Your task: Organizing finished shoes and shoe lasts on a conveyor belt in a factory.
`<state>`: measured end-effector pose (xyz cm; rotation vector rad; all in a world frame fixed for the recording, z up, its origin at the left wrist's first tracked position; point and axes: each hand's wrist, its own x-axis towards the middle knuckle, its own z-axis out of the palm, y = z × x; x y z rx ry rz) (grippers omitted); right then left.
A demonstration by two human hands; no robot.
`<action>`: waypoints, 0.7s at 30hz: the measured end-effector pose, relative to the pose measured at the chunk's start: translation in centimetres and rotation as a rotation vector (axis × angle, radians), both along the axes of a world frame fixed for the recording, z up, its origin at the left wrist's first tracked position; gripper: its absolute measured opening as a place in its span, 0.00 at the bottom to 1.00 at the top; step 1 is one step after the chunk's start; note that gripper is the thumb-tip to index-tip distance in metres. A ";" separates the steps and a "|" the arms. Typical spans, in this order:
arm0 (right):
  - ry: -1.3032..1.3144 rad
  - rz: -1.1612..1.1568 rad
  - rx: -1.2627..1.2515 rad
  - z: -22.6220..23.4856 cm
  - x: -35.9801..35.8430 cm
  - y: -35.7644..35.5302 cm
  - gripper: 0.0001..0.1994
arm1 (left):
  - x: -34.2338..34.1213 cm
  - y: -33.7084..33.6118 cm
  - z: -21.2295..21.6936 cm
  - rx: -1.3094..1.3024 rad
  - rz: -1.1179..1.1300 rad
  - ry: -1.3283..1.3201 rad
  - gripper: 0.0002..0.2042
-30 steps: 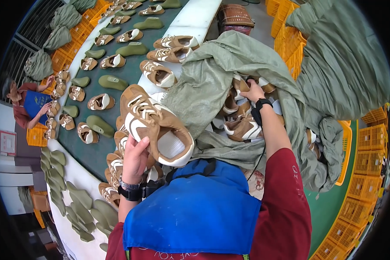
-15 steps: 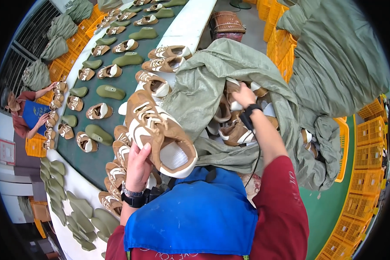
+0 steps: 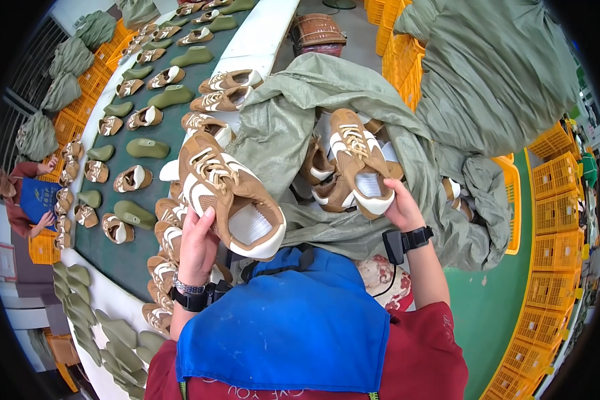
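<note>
My left hand (image 3: pixel 199 243) grips a tan and white sneaker (image 3: pixel 197 183) by its side near the heel, toe pointing away from me. It hangs in front of the sack, beside the table edge. My right hand (image 3: pixel 403 207) holds a second tan sneaker (image 3: pixel 351 143) by the heel, above the mouth of the grey-green woven sack (image 3: pixel 273 127). Both shoes have cream laces and pale ribbed insoles. Inside the sack more sneakers (image 3: pixel 317 163) lie jumbled, partly hidden by the held shoe and the folds.
A green conveyor table (image 3: pixel 113 263) at left carries rows of sneakers and olive shoe lasts (image 3: pixel 147 148). More lasts (image 3: pixel 120 330) lie on its near white end. Across it a co-worker (image 3: pixel 30 193) handles shoes. Orange crates (image 3: pixel 547 250) line the right; a covered sack (image 3: pixel 487 73) stands behind.
My right hand has come out of the sack, lifting a sneaker and drawing it toward me. The left hand still holds its sneaker. The view has shifted slightly to the right.
</note>
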<state>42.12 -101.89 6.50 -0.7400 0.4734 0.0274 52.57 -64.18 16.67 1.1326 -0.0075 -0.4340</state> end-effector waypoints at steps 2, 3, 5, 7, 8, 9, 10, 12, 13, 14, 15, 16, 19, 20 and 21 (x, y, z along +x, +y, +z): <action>0.017 0.000 0.026 -0.9 0.2 0.1 0.24 | -0.2 0.0 0.2 0.007 0.015 -0.072 0.24; 0.036 0.002 0.050 -1.3 0.5 0.2 0.24 | -0.4 0.3 0.3 0.009 0.021 -0.074 0.24; 0.029 0.002 0.111 -2.5 1.8 1.4 0.24 | -0.8 1.0 0.4 0.031 0.050 -0.079 0.25; 0.128 0.181 -0.205 -4.6 3.2 4.1 0.21 | -1.5 1.5 0.4 0.041 0.065 -0.083 0.23; 0.050 0.275 -0.560 -4.9 3.9 6.8 0.23 | -1.8 1.7 0.4 0.048 0.072 -0.087 0.23; -0.037 0.363 -0.915 -5.3 4.9 9.6 0.24 | -1.8 1.6 0.4 0.055 0.077 -0.095 0.23; -0.159 0.352 -1.073 -8.1 6.0 11.0 0.24 | -1.8 1.4 0.6 0.056 0.074 -0.094 0.23; -0.270 0.429 -1.358 -10.7 7.8 13.9 0.25 | -2.1 1.3 0.6 0.051 0.082 -0.082 0.23; -0.254 0.512 -1.489 -10.5 8.7 15.1 0.26 | -2.2 1.4 0.6 0.055 0.086 -0.080 0.23; -0.262 0.543 -1.489 -9.7 8.9 16.2 0.27 | -2.4 1.6 0.4 0.066 0.094 -0.084 0.23; -0.264 0.549 -1.485 -10.0 8.9 16.2 0.27 | -2.6 1.7 0.3 0.077 0.101 -0.087 0.23; -0.269 0.534 -1.522 -10.4 9.0 16.2 0.27 | -2.6 1.7 0.4 0.080 0.104 -0.083 0.23; -0.006 0.655 -1.294 -10.7 9.8 14.5 0.29 | -2.8 1.5 0.2 0.081 0.153 -0.075 0.22; -0.086 0.549 -1.138 -12.6 10.2 12.8 0.32 | -2.8 1.5 0.1 0.083 0.136 -0.067 0.22; -0.161 0.432 -0.980 -15.0 10.7 11.3 0.34 | -2.6 1.2 0.1 0.084 0.111 -0.063 0.23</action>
